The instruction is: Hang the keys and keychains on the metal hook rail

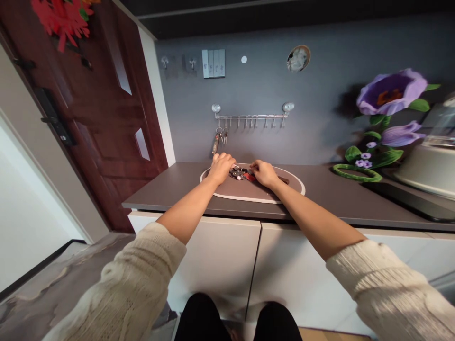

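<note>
A small bunch of keys (pixel 237 173) with dark and shiny metal parts lies on an oval brown mat (pixel 245 196) with a pale rim. My left hand (pixel 221 167) is closed at the left side of the bunch, its fingertips bent down onto the metal pieces. From the right, my right hand (pixel 263 173) pinches at the bunch, fingers curled together. Between the hands shows a red piece (pixel 250 177) beside the keys. A dark brown strip (pixel 283 180) sticks out past my right hand. My fingers partly hide what they grip.
Above the mat, a clear hook rail (pixel 252 116) on the grey wall carries hanging keys (pixel 223 136) and a key fob (pixel 215 143) at its left end. Purple artificial flowers (pixel 391 94) and a dark flat tray (pixel 408 201) stand rightward on the counter (pixel 320 199). A brown door (pixel 103 94) is leftward.
</note>
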